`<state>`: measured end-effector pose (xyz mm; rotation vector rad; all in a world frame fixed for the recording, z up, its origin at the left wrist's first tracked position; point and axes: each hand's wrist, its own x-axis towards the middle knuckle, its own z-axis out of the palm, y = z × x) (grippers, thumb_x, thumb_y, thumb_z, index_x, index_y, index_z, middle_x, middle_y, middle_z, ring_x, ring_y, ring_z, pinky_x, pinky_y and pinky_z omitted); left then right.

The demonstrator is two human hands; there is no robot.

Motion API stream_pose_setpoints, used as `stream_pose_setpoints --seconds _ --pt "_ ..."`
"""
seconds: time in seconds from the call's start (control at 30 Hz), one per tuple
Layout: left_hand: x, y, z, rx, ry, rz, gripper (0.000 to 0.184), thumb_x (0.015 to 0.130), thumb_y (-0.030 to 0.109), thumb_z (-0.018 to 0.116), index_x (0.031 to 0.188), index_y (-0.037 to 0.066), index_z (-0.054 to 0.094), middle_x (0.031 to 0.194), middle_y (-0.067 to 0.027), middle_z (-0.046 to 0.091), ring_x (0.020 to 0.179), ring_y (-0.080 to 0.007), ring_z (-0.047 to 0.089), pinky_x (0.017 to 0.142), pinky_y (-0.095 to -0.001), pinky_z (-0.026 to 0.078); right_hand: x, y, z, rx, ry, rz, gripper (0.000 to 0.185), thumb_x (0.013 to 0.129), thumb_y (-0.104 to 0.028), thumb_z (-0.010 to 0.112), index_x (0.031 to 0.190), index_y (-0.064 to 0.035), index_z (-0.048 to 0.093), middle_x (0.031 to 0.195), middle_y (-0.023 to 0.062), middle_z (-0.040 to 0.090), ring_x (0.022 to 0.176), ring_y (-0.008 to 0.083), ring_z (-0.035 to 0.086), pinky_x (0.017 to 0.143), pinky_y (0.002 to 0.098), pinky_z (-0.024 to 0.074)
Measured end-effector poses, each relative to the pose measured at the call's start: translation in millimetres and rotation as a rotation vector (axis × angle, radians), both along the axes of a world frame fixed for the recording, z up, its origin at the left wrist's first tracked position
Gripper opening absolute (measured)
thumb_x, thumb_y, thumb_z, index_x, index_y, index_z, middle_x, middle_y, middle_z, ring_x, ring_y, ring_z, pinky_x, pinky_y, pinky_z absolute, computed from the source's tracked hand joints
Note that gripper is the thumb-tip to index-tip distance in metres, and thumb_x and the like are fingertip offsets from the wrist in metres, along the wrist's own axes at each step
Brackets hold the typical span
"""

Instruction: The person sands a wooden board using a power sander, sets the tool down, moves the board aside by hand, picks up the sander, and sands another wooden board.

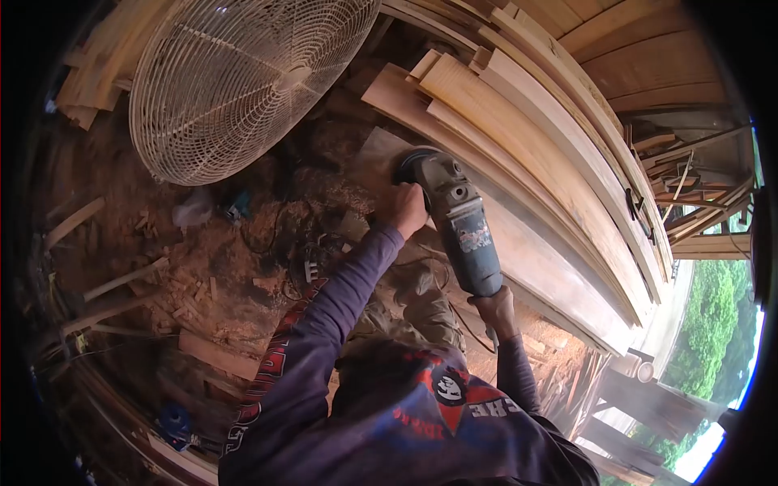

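An angle grinder (pixel 468 247), blue-bodied with a grey metal gear head, lies across the middle of the head view. My left hand (pixel 405 209) is closed at the side of its head, where a side handle would be; the handle itself is hidden by the fingers. My right hand (pixel 494 312) wraps the rear end of the body, and a cord hangs below it. The dark round disc (pixel 409 162) is over the far end of a pale wooden board (pixel 539 283). Whether disc and wood touch, I cannot tell.
Stacked long planks (pixel 519 121) lie just beyond the board. A large dusty fan (pixel 251 85) stands at the upper left. Shavings and wood scraps (pixel 194 283) cover the floor, with a blue object (pixel 174 421) at lower left. Greenery shows at right.
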<state>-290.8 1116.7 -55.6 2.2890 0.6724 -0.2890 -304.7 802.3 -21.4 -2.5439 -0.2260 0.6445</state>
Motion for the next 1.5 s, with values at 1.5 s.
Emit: stream_pose_setpoints --seconds 1.5 --pt "-29.0 -70.9 16.4 0.02 0.106 -0.364 0.024 0.076 0.022 0.077 0.09 0.002 0.075 0.093 -0.026 0.073 0.094 -0.0452 0.07 0.082 -0.0522 0.057 -141.5 -43.3 0.4 0.016 0.195 -0.439 0.035 0.077 -0.022 0.075 0.1 0.0044 0.073 0.095 0.0303 0.072 0.097 0.0416 0.073 0.082 0.0467 0.0572"
